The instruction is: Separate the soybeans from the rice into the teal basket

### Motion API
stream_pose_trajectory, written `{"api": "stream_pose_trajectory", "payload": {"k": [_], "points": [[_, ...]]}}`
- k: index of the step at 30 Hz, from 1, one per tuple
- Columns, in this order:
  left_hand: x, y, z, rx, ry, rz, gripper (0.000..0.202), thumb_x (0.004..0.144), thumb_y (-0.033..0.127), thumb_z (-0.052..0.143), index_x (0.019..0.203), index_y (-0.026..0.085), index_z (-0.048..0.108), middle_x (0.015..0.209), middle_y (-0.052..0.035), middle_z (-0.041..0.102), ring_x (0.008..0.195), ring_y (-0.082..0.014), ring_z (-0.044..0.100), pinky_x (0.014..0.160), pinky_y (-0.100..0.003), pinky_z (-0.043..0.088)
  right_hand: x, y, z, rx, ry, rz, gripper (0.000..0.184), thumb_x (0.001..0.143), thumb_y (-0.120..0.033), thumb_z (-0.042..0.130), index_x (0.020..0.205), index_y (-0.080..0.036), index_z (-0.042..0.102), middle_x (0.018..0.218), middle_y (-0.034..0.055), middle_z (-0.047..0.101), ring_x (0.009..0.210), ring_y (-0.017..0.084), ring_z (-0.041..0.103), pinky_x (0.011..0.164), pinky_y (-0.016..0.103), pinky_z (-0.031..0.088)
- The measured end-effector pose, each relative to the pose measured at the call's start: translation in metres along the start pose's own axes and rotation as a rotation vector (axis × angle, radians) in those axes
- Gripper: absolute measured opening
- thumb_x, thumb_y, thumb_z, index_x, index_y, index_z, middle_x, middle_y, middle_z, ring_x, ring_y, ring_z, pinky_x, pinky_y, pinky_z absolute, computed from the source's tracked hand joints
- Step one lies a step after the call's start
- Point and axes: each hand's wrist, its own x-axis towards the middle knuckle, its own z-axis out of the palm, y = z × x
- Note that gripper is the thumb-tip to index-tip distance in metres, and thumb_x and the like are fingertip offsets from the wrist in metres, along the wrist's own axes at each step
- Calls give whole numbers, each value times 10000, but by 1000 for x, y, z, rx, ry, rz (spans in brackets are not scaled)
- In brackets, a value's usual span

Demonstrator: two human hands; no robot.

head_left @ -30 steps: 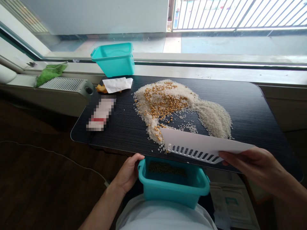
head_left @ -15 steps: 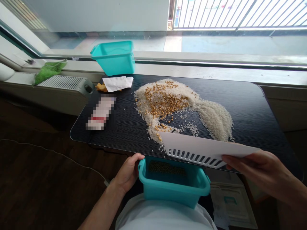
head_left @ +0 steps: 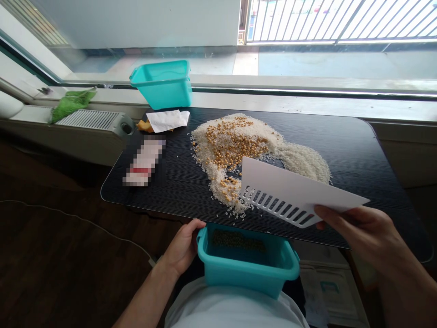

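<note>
My right hand (head_left: 362, 228) grips a white slotted plastic scoop (head_left: 293, 182) by its right end, tilted over the near side of the grain. Beneath and beyond it, white rice (head_left: 307, 159) mixed with yellow soybeans (head_left: 228, 148) lies heaped on the dark table (head_left: 358, 159). A smaller patch of rice and beans sits at the scoop's left edge. My left hand (head_left: 182, 246) is closed on the left rim of a turquoise bin (head_left: 246, 269), held between my body and the table edge. Small greenish grains (head_left: 237, 239) cover part of the bin's floor.
A second turquoise bin (head_left: 164, 89) stands on the sill at the back left. White paper (head_left: 168, 120) on a yellow cloth (head_left: 145, 125) and a blurred-out flat object (head_left: 145, 161) lie at the table's left. A green cloth (head_left: 71, 104) rests on the radiator (head_left: 90, 119).
My right hand has tipped the scoop, raising its left end and shifting it right, away from the small patch of rice and beans. My left hand and the bin hold still.
</note>
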Motion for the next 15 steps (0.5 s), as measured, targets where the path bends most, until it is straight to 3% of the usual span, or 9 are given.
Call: {"api": "stream_pose_trajectory", "payload": {"k": [5, 10, 15], "points": [[-1, 1, 1, 8, 3, -1, 262, 810, 45, 563, 599, 117, 700, 550, -24, 657, 449, -120, 545, 529, -228, 502, 5, -2, 8, 4, -77, -12, 533, 580, -690, 886, 725, -181, 828, 729, 75, 772, 659, 209, 679, 621, 288, 604], [-1, 1, 0, 3, -4, -6, 253, 793, 51, 574, 578, 111, 694, 554, -36, 662, 494, -124, 584, 567, -223, 520, 16, 2, -2, -61, -287, -37, 485, 652, -653, 867, 742, -177, 840, 742, 96, 785, 643, 233, 719, 579, 295, 625], [2, -1, -3, -3, -23, -4, 201, 758, 70, 620, 575, 116, 691, 559, -30, 658, 525, -127, 600, 566, -215, 516, 16, 0, -6, -80, -278, -81, 460, 668, -642, 863, 727, -186, 844, 720, 101, 783, 616, 238, 732, 556, 279, 624]]}}
